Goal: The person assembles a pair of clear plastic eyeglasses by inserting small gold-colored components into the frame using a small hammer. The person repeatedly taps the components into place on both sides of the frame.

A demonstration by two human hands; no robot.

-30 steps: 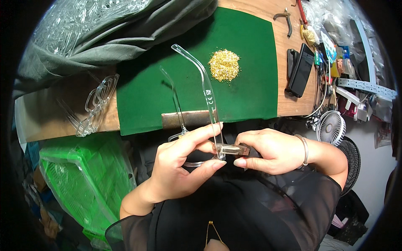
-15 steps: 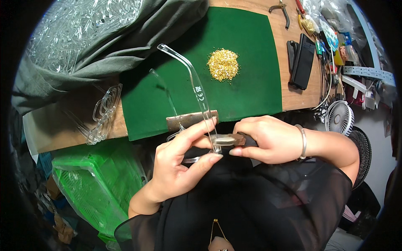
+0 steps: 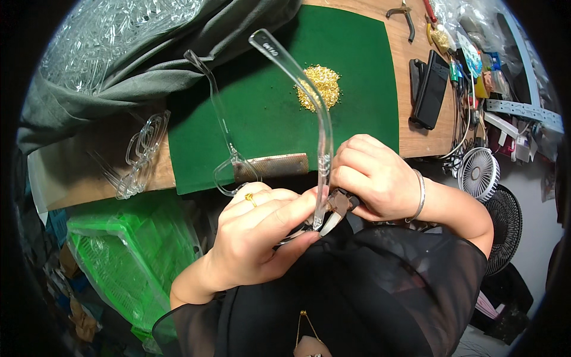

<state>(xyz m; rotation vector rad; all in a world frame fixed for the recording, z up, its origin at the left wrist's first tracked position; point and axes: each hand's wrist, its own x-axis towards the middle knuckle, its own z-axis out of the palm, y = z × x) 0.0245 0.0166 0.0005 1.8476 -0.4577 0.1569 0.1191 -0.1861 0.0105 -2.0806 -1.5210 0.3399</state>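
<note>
The clear glasses frame [image 3: 325, 128] sits in the pinch of my left hand [image 3: 253, 238], its hinge corner between my thumb and index finger at about the hand's 2 o'clock. From that corner the nearer temple rises toward 12 o'clock, then bends off toward 11, crossing my view of the gold-coloured bits [image 3: 330, 89] on the green mat [image 3: 250, 137]. The far rim and second temple stand above my knuckles, near 12 and 11 o'clock, in front of the textured bar [image 3: 279, 166] at the mat's edge. My right hand [image 3: 375, 172] is closed round the pliers [image 3: 340, 203], at 2 o'clock from my left fingertips; their pale tip points toward 7 and lies against or just beside the hinge corner. I cannot tell whether their jaws are clamped on anything. My left forearm comes in from 7 o'clock, the back of the hand upward, a gold ring [image 3: 250, 199] on one finger. My right forearm reaches in from 4 o'clock, knuckles up, fingers curled, a silver bangle [image 3: 422, 196] at the wrist. The frame is glossy and see-through, with rounded rims, slim temples, curved ends and small pale markings near the closer tip.
</note>
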